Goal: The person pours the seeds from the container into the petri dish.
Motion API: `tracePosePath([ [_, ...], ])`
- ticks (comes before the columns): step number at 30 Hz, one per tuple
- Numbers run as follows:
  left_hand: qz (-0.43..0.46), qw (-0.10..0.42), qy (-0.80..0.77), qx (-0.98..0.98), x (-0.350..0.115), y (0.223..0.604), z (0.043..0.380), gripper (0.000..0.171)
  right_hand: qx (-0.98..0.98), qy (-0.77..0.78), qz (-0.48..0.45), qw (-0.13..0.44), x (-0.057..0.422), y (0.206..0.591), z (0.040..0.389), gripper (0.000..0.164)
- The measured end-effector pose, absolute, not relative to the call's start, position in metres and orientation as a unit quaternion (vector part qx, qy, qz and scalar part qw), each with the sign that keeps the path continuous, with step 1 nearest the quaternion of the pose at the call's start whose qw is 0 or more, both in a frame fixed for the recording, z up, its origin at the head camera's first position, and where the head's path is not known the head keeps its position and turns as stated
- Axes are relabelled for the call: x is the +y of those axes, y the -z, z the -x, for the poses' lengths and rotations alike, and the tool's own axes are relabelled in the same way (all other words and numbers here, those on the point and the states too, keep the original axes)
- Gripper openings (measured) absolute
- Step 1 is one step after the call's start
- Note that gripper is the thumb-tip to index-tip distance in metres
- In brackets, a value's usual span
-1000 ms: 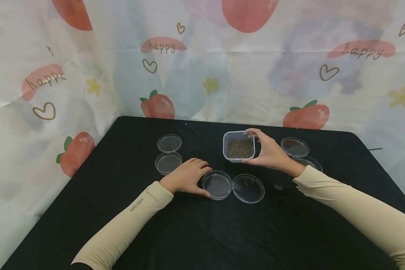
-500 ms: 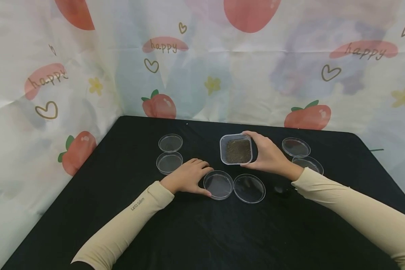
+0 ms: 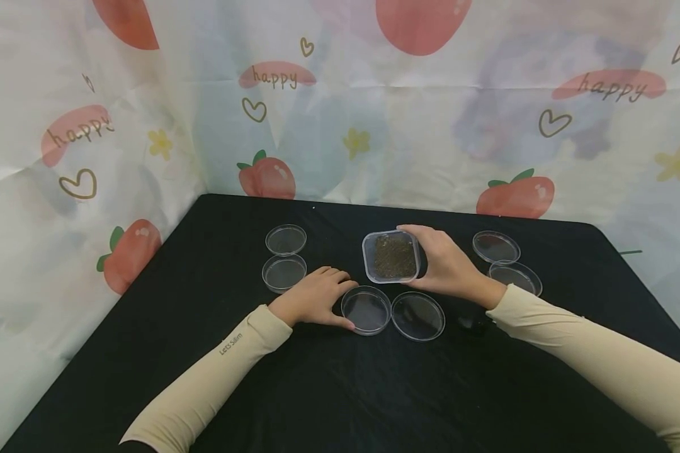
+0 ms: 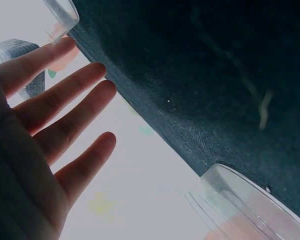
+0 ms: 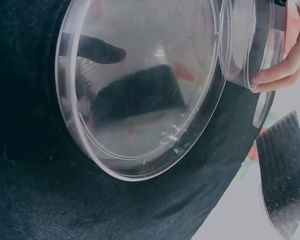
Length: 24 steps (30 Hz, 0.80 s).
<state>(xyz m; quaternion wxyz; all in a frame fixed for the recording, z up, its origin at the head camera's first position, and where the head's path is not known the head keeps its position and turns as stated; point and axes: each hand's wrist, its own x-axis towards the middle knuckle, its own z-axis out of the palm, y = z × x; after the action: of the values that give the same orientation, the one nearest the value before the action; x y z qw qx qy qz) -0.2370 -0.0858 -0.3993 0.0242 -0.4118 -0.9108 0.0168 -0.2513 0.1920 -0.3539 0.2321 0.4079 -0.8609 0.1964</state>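
My right hand (image 3: 444,261) grips the right side of a clear, squarish plastic tub (image 3: 368,267) filled partly with dark brown grains (image 3: 395,257). The tub is tilted, its opening facing me, just behind two petri dishes. The left of these, a petri dish (image 3: 366,310), sits between the thumb and index finger of my left hand (image 3: 315,294). In the left wrist view the fingers (image 4: 82,112) are straight and spread, the index tip at the dish's rim (image 4: 65,17). Beside it lies the right petri dish (image 3: 418,318), large in the right wrist view.
Two more petri dishes (image 3: 284,272) lie at the back left. Another pair of dishes (image 3: 495,246) overlaps at the back right, beyond my right wrist. A small black object (image 3: 471,321) lies under that wrist. A printed curtain (image 3: 419,157) hangs behind the black-covered table (image 3: 345,396).
My right hand has brought the tub left and nearer, tilting it further so its grains face me more. My left hand and the dishes have stayed in place.
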Motion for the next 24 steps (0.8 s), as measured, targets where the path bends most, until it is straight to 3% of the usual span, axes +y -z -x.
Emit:
tracePosePath([
  [24, 0.405, 0.012, -0.024, -0.914, -0.0842, 0.3986, 0.2368, 0.083, -0.831, -0.133, -0.462, 0.280, 0.1864, 0.3565, 0.2481, 0.101],
])
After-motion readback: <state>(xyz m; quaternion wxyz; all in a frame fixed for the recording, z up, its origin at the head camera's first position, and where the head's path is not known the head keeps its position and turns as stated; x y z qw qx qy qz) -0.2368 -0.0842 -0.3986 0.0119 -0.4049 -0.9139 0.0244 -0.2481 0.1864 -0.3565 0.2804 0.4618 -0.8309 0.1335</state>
